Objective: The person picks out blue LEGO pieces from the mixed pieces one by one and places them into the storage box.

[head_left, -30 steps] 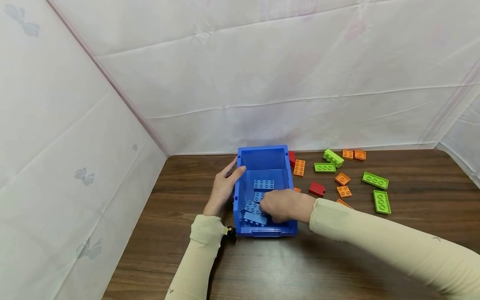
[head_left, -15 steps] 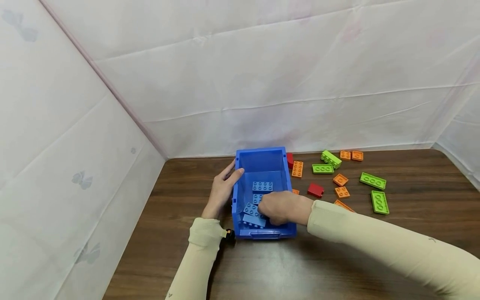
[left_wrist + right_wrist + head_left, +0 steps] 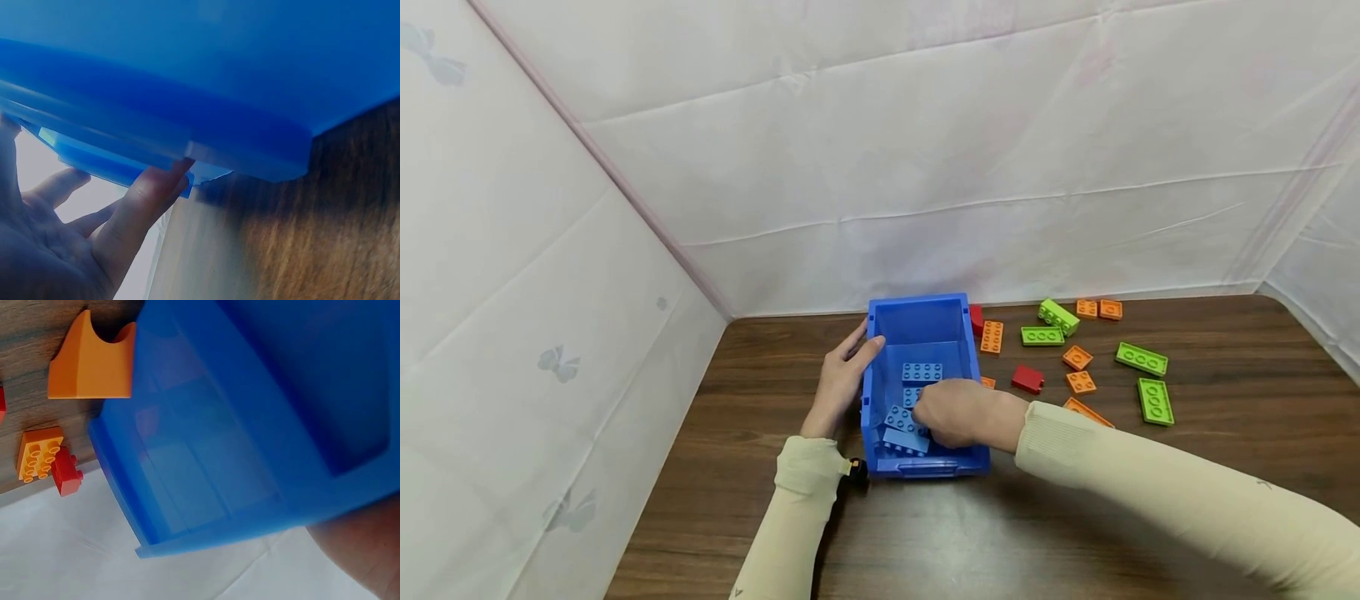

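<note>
A deep blue plastic bin (image 3: 955, 312) stands on the table, with several blue toy bricks (image 3: 922, 372) lying inside. At its left side my left hand (image 3: 842, 375) grips the wall, thumb (image 3: 144, 197) at the rim and fingers along the outside. My right hand (image 3: 958, 412) reaches down into the near right part of the bin, fingers bent beside the blue bricks. Its fingertips are hidden, and I cannot tell whether they hold a brick. In the right wrist view the bin wall (image 3: 269, 425) covers most of that hand.
Right of the bin lie scattered green bricks (image 3: 1141, 358), orange bricks (image 3: 1077, 358) and a red brick (image 3: 1027, 379). A curved orange block (image 3: 100, 359) sits close against the bin's right side. White sheeting (image 3: 925, 167) rises behind the table.
The whole head view has shifted slightly. Both hands keep their places on and in the bin, and the blue bricks look unmoved.
</note>
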The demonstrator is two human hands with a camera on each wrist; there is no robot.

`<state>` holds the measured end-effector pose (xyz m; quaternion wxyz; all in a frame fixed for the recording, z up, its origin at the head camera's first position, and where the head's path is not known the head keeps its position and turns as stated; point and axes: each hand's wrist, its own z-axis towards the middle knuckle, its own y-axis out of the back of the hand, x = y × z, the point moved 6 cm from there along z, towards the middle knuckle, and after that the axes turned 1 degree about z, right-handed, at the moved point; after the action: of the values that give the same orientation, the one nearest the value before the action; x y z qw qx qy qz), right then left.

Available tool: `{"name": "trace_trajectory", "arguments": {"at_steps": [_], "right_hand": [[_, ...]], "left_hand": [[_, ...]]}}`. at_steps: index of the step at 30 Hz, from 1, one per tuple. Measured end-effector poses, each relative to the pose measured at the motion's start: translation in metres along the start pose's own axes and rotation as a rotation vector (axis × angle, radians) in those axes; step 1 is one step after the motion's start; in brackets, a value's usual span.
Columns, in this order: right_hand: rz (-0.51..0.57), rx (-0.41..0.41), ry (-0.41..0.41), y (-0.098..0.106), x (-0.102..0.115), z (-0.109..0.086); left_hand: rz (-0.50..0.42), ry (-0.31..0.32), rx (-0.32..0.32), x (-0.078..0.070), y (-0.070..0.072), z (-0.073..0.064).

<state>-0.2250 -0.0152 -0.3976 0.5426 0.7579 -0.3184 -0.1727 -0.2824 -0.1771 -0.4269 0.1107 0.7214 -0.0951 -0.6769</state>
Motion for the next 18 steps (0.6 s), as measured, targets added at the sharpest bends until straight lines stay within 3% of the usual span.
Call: {"name": "trace_trajectory", "arguments": {"at_steps": [10,18], "right_hand": [[-0.016,-0.115,0.056,0.014,0.007,-0.014],[0.012,-0.167,0.053,0.028,0.014,-0.032]], "left_hand": [[-0.006,0.005,0.008,-0.002,0.000,0.001],[-0.026,0.011,0.010,0.000,0.000,0.000]]}}
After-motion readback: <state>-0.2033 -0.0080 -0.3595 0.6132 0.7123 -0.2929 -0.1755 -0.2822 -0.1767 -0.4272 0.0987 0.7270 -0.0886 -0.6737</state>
